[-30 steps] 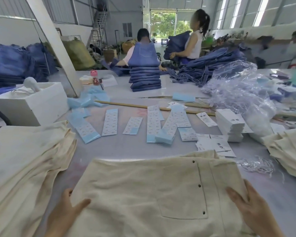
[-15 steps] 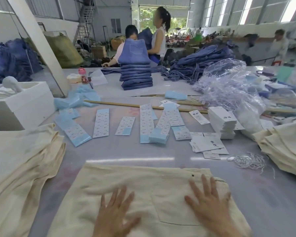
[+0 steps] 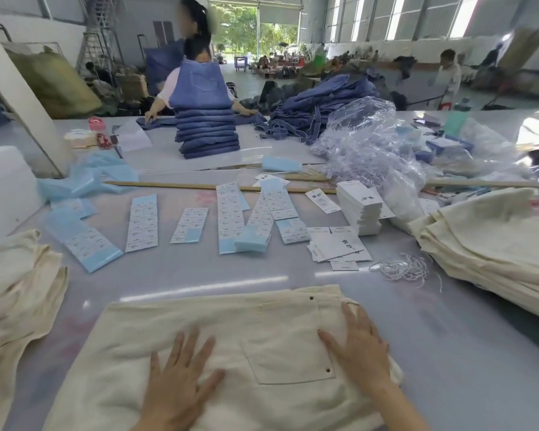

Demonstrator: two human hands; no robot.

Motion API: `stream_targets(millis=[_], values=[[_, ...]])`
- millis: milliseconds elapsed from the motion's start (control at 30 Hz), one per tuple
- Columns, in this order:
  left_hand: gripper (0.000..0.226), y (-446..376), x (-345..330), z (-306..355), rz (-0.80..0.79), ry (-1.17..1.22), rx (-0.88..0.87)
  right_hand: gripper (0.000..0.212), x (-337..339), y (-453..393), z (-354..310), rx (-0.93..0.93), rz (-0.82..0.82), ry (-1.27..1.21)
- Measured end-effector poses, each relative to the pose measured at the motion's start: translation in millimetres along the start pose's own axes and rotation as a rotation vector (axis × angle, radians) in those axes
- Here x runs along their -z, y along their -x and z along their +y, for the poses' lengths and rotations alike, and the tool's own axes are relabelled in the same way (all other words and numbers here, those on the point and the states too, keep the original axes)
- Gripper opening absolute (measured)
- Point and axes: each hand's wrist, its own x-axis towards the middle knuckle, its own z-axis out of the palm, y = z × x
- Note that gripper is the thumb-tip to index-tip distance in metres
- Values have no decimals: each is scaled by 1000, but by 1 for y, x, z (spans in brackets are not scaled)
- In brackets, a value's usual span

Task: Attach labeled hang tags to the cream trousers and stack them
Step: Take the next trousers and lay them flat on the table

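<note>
A folded pair of cream trousers (image 3: 231,334) lies flat on the table right in front of me, back pocket up. My left hand (image 3: 181,377) rests palm down on its middle, fingers spread. My right hand (image 3: 358,346) lies flat on the pocket's right side near the waistband corner. White hang tags (image 3: 360,209) stand in a stack at centre right, with loose tags (image 3: 339,247) in front. Sticker label sheets (image 3: 142,223) are spread across the middle. A bundle of white strings (image 3: 402,269) lies to the right.
Cream trouser piles sit at the left (image 3: 16,293) and right (image 3: 495,253). A wooden stick (image 3: 175,185) crosses the table. Clear plastic bags (image 3: 371,147), a folded blue jeans stack (image 3: 207,129) and a white box (image 3: 3,188) lie beyond. People work at the far side.
Both hands moved from gripping the trousers' side edges to lying flat on top. The trousers were laid down and smoothed; my right hand has shifted toward the right edge.
</note>
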Motion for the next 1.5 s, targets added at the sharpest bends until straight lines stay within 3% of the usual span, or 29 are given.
stream_targets(millis=[100, 200, 300, 333, 400, 500, 633, 767, 833, 933, 1000, 1067, 1100, 1200, 1267, 1367, 1433, 1500], values=[[108, -1, 0, 3, -49, 2, 21, 98, 3, 8, 4, -120, 59, -65], [78, -4, 16, 22, -117, -16, 46, 108, 7, 14, 14, -254, 50, -125], [51, -12, 33, 64, 237, 87, -278, 113, 10, 21, 24, -351, 48, -173], [44, -15, 39, 81, 248, 188, -383, 114, 11, 23, 25, -372, 40, -178], [33, -21, 47, 115, 138, 409, -529, 115, 16, 25, 26, -400, 28, -181], [22, -32, 47, 163, -83, 638, -597, 113, 23, 25, 23, -412, 21, -122], [15, -47, 27, 187, -196, 786, -520, 107, 31, 27, 13, -370, 54, 59], [6, -61, 36, 190, -446, 1010, -354, 84, 29, 22, 12, -326, 64, -106], [15, -64, 40, 194, -528, 1096, -274, 75, 29, 19, 14, -303, 51, -153], [34, -58, 42, 200, -529, 1205, -202, 70, 35, 19, 7, -242, 50, -112], [45, -55, 42, 202, -494, 1220, -190, 68, 31, 22, -7, -97, 248, 40], [49, -51, 44, 204, -493, 1233, -194, 18, 24, 33, -25, 95, 515, 156], [48, -49, 44, 205, -493, 1250, -197, 6, 23, 36, -33, 182, 577, 193], [29, -43, 40, 207, -380, 1313, -188, 39, 12, 45, -43, 242, 615, 277], [6, -41, 35, 207, -308, 1336, -200, 37, 9, 49, -40, 242, 581, 270], [28, -41, 29, 204, -201, 1271, -184, 16, 6, 52, -30, 255, 495, 168], [37, -42, 27, 203, -170, 1231, -158, 35, 9, 54, -24, 256, 394, 7], [37, -42, 26, 202, -172, 1220, -130, 31, 24, 54, -17, 215, 312, -97]])
